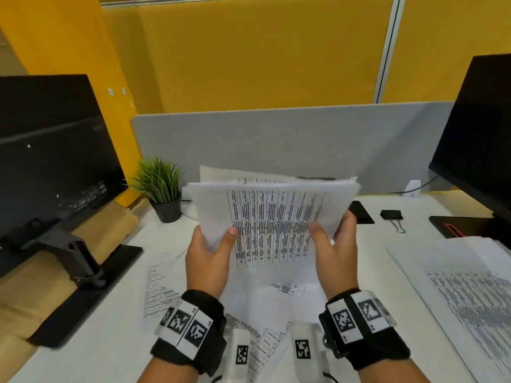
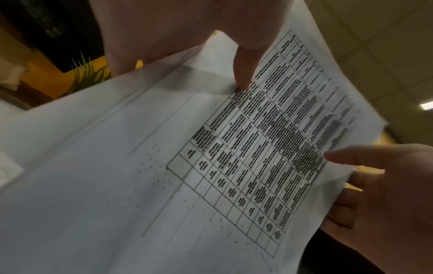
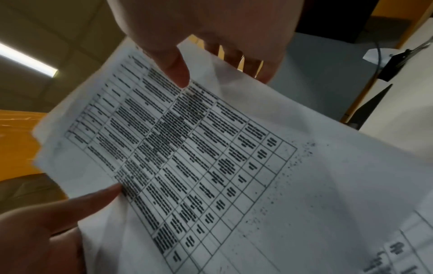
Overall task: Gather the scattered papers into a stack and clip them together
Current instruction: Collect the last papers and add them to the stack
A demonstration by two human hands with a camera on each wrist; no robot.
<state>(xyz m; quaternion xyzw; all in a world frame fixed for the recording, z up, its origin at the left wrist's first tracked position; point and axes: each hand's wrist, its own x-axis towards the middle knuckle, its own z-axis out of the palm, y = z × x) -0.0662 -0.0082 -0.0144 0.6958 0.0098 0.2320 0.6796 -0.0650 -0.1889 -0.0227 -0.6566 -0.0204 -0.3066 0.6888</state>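
Observation:
A stack of printed papers [image 1: 273,217] stands tilted up above the white desk, its top sheet showing a table of text. My left hand [image 1: 211,251] grips its left side, thumb on the front, fingers behind. My right hand [image 1: 333,244] grips the right side the same way. Both wrist views look up the printed sheet [image 2: 246,152] [image 3: 187,157] with a thumb pressed on it. More printed sheets [image 1: 160,288] lie loose on the desk under my wrists. A black binder clip [image 1: 391,215] lies on the desk at the right.
A monitor [image 1: 52,161] on a stand is at the left, another monitor [image 1: 481,139] at the right. A small potted plant [image 1: 163,194] stands behind the papers. A black phone [image 1: 360,212] lies next to the clip. Another pile of papers [image 1: 464,294] lies at the right.

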